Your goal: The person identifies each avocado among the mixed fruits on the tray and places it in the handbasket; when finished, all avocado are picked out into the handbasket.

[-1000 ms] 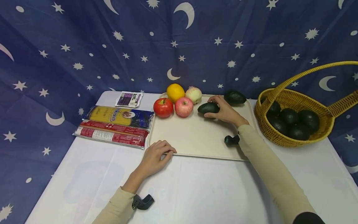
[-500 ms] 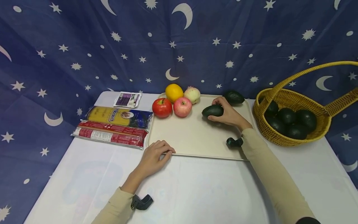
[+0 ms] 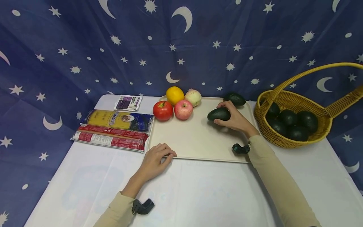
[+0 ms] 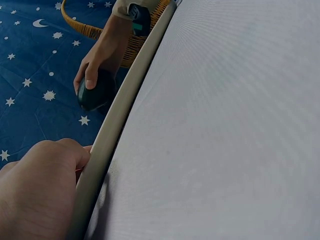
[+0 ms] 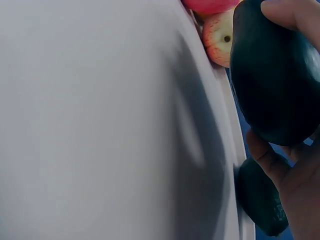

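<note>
In the head view, my right hand (image 3: 235, 119) grips a dark green avocado (image 3: 217, 114) between thumb and fingers, over the right half of a cream tray (image 3: 193, 142). The right wrist view shows this avocado (image 5: 275, 75) raised above the tray, its shadow falling on the surface. A second avocado (image 3: 234, 99) lies at the tray's back right, just behind that hand. My left hand (image 3: 158, 159) rests on the tray's front left edge, fingers loosely bent over the rim; in the left wrist view, the left hand (image 4: 47, 185) holds nothing up.
A tomato (image 3: 163, 111), an orange (image 3: 174, 95), a pink apple (image 3: 183, 109) and a pale apple (image 3: 193, 97) cluster at the tray's back left. Right of it stands a wicker basket (image 3: 289, 143) of several avocados. Pasta packs (image 3: 119, 119) and a small packet (image 3: 128, 103) lie left.
My right hand has carried the avocado a little to the right across the tray, away from the apples. The left hand stays at the tray edge. The head view has shifted slightly.
</note>
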